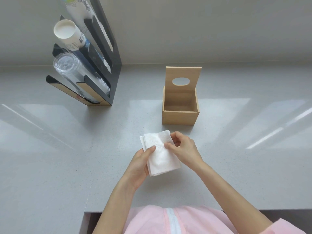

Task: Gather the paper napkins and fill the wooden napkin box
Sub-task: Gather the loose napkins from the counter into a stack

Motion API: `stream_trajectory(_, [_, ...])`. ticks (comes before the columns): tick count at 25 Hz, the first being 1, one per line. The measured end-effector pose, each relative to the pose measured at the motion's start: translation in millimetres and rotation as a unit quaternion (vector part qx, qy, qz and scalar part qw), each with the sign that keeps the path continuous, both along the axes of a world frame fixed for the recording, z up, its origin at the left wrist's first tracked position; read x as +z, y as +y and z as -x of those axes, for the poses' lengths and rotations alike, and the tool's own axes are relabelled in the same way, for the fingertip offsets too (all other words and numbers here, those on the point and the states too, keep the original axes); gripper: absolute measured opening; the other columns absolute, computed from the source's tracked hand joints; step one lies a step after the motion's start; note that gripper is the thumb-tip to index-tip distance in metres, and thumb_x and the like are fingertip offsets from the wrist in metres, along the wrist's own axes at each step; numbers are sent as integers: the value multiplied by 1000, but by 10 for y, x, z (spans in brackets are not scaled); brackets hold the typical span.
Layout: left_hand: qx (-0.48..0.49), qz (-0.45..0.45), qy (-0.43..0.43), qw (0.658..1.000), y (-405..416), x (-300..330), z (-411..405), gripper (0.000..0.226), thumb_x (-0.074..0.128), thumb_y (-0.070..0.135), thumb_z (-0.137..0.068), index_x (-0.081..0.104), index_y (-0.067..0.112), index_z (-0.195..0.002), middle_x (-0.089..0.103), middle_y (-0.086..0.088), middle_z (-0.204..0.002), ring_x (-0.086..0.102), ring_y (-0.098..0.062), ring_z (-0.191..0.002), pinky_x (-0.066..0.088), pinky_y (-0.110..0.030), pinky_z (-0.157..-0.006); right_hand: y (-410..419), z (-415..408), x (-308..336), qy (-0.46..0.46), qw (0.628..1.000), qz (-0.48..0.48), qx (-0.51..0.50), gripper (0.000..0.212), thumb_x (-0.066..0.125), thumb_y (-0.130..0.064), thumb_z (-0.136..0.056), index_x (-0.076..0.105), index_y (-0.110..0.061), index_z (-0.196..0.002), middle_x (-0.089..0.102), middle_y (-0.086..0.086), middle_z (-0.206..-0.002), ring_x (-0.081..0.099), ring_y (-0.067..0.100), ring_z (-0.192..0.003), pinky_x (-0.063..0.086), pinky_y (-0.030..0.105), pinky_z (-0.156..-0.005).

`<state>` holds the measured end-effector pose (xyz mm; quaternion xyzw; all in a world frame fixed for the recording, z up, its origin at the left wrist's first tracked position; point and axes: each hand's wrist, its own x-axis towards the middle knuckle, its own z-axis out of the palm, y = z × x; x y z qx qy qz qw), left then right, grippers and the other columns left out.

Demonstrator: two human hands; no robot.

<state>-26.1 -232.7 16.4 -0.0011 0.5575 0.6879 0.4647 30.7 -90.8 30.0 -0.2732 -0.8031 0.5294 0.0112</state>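
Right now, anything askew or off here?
Only the napkin stack: its sheets are fanned unevenly at the far end, held between left hand and right hand. Wooden box stands open, empty.

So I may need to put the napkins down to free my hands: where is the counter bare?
The counter is bare left of the hands, below the cup rack, and right of the wooden napkin box. The strip between the box and the napkin stack, held by the left hand and right hand, is narrow.
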Motion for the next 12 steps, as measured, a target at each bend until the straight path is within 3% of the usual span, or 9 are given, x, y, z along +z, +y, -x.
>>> stream_trajectory(3, [-1, 12, 15, 1000, 5, -21, -18, 23, 44, 16, -95, 64, 15, -106, 76, 2, -87, 72, -11, -78, 57, -27, -66, 36, -9, 16, 0, 1000, 11, 5, 9, 61, -17, -83, 62, -19, -92, 63, -5, -84, 51, 0, -63, 39, 2, -54])
stream_trajectory(8, [31, 3, 19, 999, 37, 0, -35, 23, 45, 11, -94, 64, 15, -108, 77, 3, -87, 72, -11, -79, 56, -28, -72, 30, -44, 36, 6, 999, 16, -39, 31, 62, -30, -86, 55, -19, -114, 60, -5, -102, 56, 4, -82, 41, 12, -66])
stream_trajectory(12, [81, -47, 0, 996, 108, 106, -15, 25, 44, 12, -95, 60, 11, -114, 74, -3, -98, 72, -14, -84, 56, -27, -75, 59, -153, 52, -47, 979, 187, -70, 55, 63, -36, -85, 41, -18, -132, 56, 0, -120, 55, 14, -108, 44, 24, -86])
